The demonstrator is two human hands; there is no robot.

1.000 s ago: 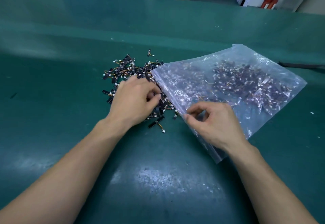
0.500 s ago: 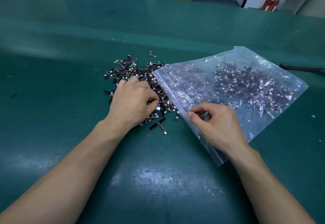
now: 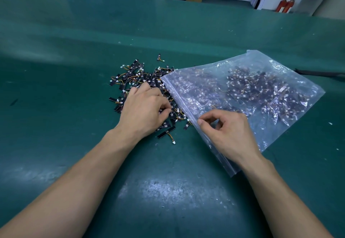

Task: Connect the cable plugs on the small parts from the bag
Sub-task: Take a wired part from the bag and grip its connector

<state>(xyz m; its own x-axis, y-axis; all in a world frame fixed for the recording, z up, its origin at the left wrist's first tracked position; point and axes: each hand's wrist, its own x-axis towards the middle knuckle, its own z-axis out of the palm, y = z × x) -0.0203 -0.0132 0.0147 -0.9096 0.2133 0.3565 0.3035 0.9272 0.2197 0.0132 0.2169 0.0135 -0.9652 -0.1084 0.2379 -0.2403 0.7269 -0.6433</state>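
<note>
Right, both hands are down at the bag's mouth. The clear plastic bag (image 3: 195,96) lies flat on the green surface (image 3: 168,191), its open edge facing left. A pile of small parts (image 3: 134,75) sits spilled just outside that edge: dark little strips with orange and yellow leads and white plugs. Plenty more are inside the bag, heaped toward its far right corner.

The left hand (image 3: 143,110) sits on top of the loose pile, knuckles up and fingers curled down into the parts. My read is that it's sorting out one piece to work on. The fingertips are buried under the hand, so I cannot tell whether they've actually got hold of anything.

The right hand (image 3: 229,133) rests on the near part of the bag, beside the mouth. Its thumb reaches toward the edge and its fingers are curled in. It looks placed to pin the bag so it doesn't slide. Whether it pinches the film or only weighs on it, I can't make out.

One part (image 3: 166,131) lies on its own at the near side of the pile, its white plug trailing toward us. It looks like an easy pick.

The glare and crinkles on the bag blur its contents. No plug is clear enough to judge as mated or loose.
</note>
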